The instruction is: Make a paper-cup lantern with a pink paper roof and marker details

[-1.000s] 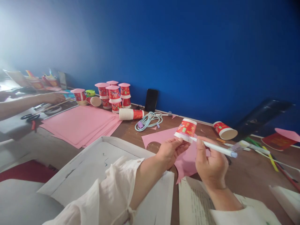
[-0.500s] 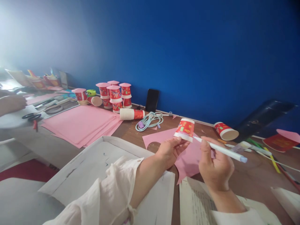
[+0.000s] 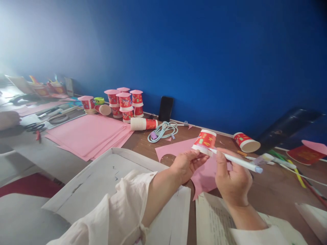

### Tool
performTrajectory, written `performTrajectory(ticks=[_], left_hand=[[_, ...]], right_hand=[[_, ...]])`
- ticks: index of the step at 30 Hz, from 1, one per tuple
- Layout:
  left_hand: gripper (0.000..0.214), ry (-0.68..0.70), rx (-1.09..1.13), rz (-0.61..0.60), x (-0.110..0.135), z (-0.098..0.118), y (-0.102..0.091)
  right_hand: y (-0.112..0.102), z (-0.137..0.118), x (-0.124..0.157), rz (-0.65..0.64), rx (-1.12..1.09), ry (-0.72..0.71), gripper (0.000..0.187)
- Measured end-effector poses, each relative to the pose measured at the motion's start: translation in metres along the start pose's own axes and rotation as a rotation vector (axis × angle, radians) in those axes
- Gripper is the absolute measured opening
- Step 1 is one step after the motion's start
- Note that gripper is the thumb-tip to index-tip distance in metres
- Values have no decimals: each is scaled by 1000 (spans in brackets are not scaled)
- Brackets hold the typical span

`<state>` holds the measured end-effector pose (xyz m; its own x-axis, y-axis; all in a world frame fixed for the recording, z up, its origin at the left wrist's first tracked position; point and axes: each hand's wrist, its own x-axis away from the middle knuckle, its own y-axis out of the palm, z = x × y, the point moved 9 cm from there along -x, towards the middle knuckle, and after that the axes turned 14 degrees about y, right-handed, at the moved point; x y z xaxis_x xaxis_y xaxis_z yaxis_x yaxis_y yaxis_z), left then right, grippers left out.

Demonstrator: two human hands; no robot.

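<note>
My left hand [image 3: 187,165] grips a red and white paper cup [image 3: 205,140] by its wide rim, with the cup's base upward. In my right hand [image 3: 235,182] is a white marker pen [image 3: 237,160], pinched between thumb and fingers. Its tip meets the pale band near the cup's rim, or lies very close to it. Below both hands a cut sheet of pink paper [image 3: 204,177] lies on the brown table [image 3: 270,200].
Stacked red cups with pink discs [image 3: 125,102] stand by the blue wall, near a phone [image 3: 166,108] and coiled cable [image 3: 163,132]. Pink sheets [image 3: 87,134] and scissors [image 3: 34,126] lie left, beside another person's hand [image 3: 9,120]. A loose cup [image 3: 246,142] lies right.
The cup has turned a little in my left hand and shifted slightly right. My right hand with the marker pen has moved slightly left. The other person's hand has moved left and down.
</note>
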<state>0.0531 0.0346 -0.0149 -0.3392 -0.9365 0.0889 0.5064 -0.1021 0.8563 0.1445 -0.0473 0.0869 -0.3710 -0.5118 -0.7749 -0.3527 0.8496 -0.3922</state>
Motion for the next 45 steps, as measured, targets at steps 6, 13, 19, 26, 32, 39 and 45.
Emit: performTrajectory(ticks=[6, 13, 19, 26, 32, 39, 45], left_hand=[[12, -8, -6, -6, 1, 0, 1], [14, -25, -14, -6, 3, 1, 2], [15, -2, -16, -23, 2, 2, 3], [14, -4, -13, 18, 3, 4, 1], [16, -21, -44, -14, 2, 1, 1], [16, -9, -31, 2, 2, 3, 2], [14, 22, -75, 16, -1, 1, -3]], right_hand=[[1, -1, 0, -4, 10, -4, 19], [2, -1, -1, 1, 39, 0, 16], [1, -4, 1, 7, 58, -23, 17], [1, -3, 4, 7, 65, -17, 16], [1, 0, 1, 3, 46, 19, 18], [2, -2, 2, -9, 63, -19, 17], [-3, -4, 3, 19, 44, 13, 17]])
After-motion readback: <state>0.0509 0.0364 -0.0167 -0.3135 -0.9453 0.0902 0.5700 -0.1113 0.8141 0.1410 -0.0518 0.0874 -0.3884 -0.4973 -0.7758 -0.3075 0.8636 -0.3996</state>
